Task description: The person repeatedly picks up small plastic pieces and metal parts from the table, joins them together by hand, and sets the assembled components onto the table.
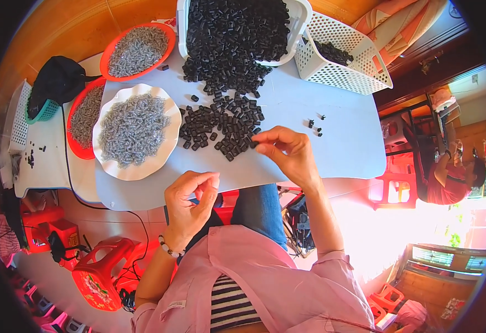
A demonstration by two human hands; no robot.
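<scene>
My right hand (288, 152) is at the near right edge of a loose pile of small black plastic pieces (229, 125), thumb and forefinger pinched on one black piece (253, 144). Off the table's front edge, my left hand (192, 202) is raised with its fingers curled and thumb drawn in; whatever it may hold is too small to make out. Beside the pile, to the left, a white wavy-edged dish (172, 123) holds many small metal springs (135, 129). The pile runs back to a white tub (300, 33) heaped with the same black pieces.
Two red bowls (105, 60) of springs stand behind and left of the dish. At the back right is a white perforated basket (359, 75) with black pieces inside. A few small black parts (315, 126) lie right of the pile. A black cable (68, 161) hangs over the left edge.
</scene>
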